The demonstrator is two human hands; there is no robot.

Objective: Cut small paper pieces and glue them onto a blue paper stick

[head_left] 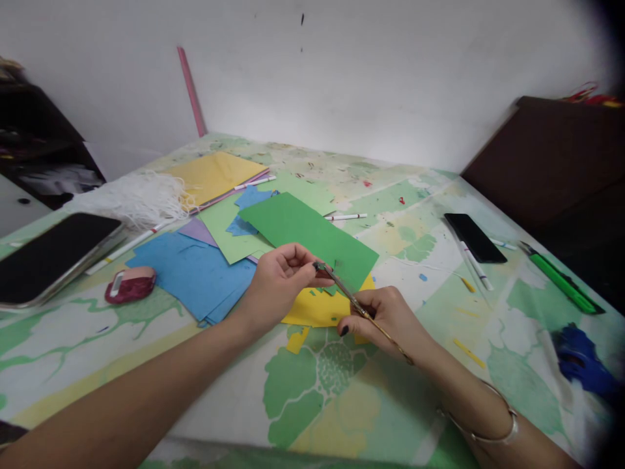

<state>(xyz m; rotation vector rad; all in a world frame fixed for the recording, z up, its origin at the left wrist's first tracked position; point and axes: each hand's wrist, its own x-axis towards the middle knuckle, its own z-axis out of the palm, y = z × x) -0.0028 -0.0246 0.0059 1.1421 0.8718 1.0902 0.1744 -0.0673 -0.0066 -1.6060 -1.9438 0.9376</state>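
Observation:
My right hand (385, 316) grips a slim metal tool (383, 332), silver toward the front and brass-coloured at the rear, seen nearly edge-on. My left hand (288, 273) is closed at the tool's front end, thumb against fingers; whatever is pinched there is too small to make out. Beneath both hands lie a green sheet of paper (307, 228) and a yellow sheet (317, 307) with small cut bits around it. Blue paper (195, 273) is spread beside my left wrist, overlapped by light green paper (229, 234).
Phones (53, 254) (473, 238) lie at left and right. A green utility knife (566, 280) rests near the right edge, above a blue object (583, 358). White string (141, 198), yellow card (219, 176), a pink-and-maroon item (130, 284) and white sticks (476, 264) are scattered about.

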